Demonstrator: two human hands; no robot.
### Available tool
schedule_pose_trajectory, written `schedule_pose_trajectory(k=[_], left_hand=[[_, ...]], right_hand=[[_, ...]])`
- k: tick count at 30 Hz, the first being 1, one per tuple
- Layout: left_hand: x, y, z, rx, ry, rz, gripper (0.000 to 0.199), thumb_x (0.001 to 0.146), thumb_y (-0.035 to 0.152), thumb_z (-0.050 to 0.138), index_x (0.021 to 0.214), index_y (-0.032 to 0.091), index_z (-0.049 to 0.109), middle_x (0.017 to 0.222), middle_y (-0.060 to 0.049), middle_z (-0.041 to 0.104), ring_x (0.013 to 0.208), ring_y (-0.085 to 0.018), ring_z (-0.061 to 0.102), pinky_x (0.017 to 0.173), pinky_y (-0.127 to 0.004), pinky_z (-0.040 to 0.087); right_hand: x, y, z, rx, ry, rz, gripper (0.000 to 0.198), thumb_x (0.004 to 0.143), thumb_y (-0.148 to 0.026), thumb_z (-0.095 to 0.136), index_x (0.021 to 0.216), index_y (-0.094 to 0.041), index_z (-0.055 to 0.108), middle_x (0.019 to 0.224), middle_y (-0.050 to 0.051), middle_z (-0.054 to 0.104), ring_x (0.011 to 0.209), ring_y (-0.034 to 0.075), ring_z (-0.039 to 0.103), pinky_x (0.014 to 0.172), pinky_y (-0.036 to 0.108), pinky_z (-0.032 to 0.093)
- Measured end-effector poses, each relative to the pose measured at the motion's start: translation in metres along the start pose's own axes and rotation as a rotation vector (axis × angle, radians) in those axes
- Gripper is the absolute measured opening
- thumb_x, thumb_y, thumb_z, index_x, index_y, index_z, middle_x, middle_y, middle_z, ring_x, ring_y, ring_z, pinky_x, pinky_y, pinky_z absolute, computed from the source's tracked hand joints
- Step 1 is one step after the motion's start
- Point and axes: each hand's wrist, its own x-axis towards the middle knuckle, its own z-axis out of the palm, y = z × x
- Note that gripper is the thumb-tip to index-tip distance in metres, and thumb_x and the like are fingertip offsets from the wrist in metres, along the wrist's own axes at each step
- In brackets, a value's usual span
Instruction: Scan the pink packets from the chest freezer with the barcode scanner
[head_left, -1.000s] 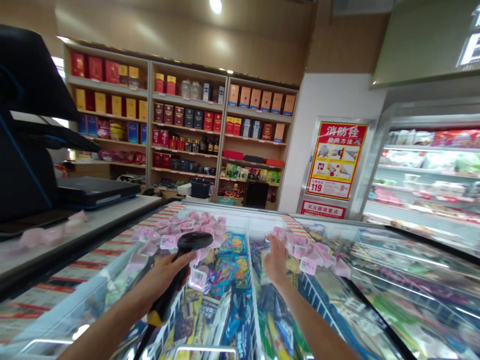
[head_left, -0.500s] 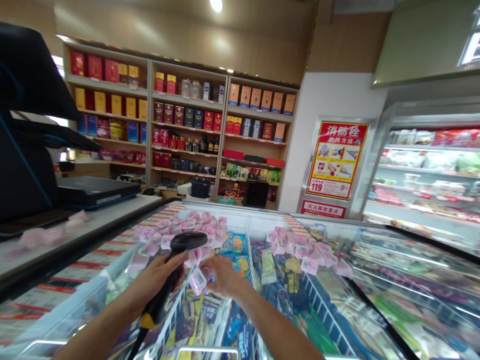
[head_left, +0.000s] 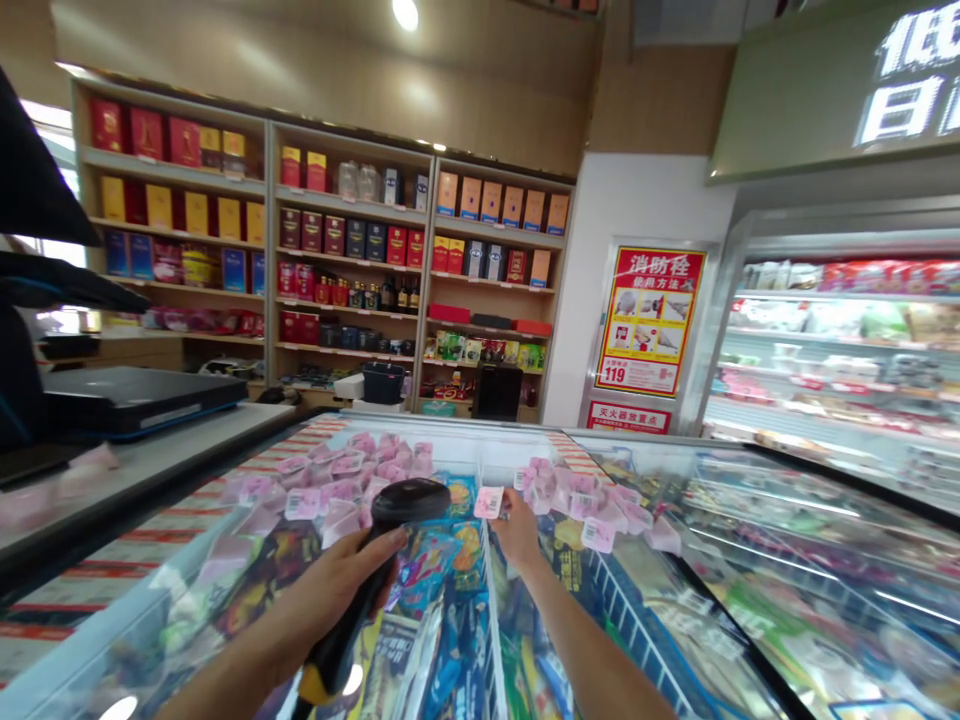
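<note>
My left hand (head_left: pixel 358 572) is wrapped round the handle of a black barcode scanner (head_left: pixel 411 500) with a yellow-trimmed base, its head tilted over the freezer. In the fingers of my right hand (head_left: pixel 516 530) is a small pink package (head_left: pixel 489 502) with a white barcode label facing me. A pile of similar pink packages (head_left: pixel 346 465) lies to the left on the freezer's glass top. Another group of pink packages (head_left: pixel 585 492) lies to the right of my right hand. Below both hands, bagged frozen goods (head_left: pixel 442 560) fill wire baskets.
A black terminal (head_left: pixel 142 400) stands on the counter at left, with a few pink packages (head_left: pixel 56 495) beside it. Shelves of boxes (head_left: pixel 345 250) line the back wall. A red fire-hydrant poster (head_left: pixel 651 320) hangs by a lit chiller (head_left: pixel 832 350). A second freezer section (head_left: pixel 795 560) extends right.
My right hand has carried a pink package rightward, away from the scanner and towards the right group. The scanner has shifted slightly right in my left hand. The camera view has turned a little right.
</note>
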Motion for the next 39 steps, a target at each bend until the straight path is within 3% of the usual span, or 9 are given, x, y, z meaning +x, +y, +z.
schedule_pose_trajectory(k=[13,20,23,31,39], left_hand=[[0.0,0.004,0.008,-0.041,-0.08,-0.026,0.045,0.06,0.061,0.051,0.054,0.017,0.051,0.043,0.003,0.05,0.042,-0.009,0.042,0.044,-0.02,0.032],[0.003,0.005,0.032,-0.071,-0.173,0.016,0.041,0.065,0.057,0.051,0.058,0.017,0.051,0.045,0.004,0.05,0.042,-0.007,0.041,0.044,-0.019,0.032],[0.009,0.007,0.042,-0.131,-0.195,0.002,0.039,0.066,0.055,0.051,0.061,0.016,0.051,0.045,0.004,0.051,0.041,-0.007,0.042,0.043,-0.018,0.031],[0.042,0.016,0.074,-0.299,-0.093,-0.008,0.035,0.064,0.052,0.056,0.061,0.017,0.046,0.044,0.005,0.05,0.038,-0.007,0.044,0.04,-0.019,0.034],[0.07,0.015,0.11,-0.427,-0.053,-0.07,0.032,0.07,0.047,0.047,0.06,0.017,0.047,0.044,0.003,0.052,0.037,-0.008,0.047,0.04,-0.02,0.036]], right_hand=[[0.001,0.006,-0.007,-0.079,0.043,0.062,0.025,0.065,-0.017,0.053,0.09,-0.018,0.057,0.085,0.005,0.065,0.081,0.018,0.058,0.07,0.026,0.04],[0.002,0.008,-0.014,-0.179,0.058,0.123,0.023,0.067,-0.02,0.051,0.089,-0.018,0.056,0.088,0.005,0.064,0.083,0.02,0.057,0.07,0.028,0.038],[0.004,0.017,-0.023,-0.239,0.068,0.163,0.021,0.067,-0.02,0.051,0.087,-0.018,0.057,0.088,0.006,0.064,0.084,0.02,0.057,0.069,0.028,0.038],[0.004,0.04,-0.063,-0.391,0.096,0.219,0.023,0.068,-0.017,0.051,0.091,-0.017,0.054,0.089,0.01,0.063,0.083,0.023,0.058,0.065,0.029,0.038],[0.007,0.036,-0.091,-0.436,0.112,0.191,0.028,0.063,-0.015,0.057,0.091,-0.015,0.053,0.095,0.013,0.058,0.088,0.025,0.056,0.071,0.032,0.04]])
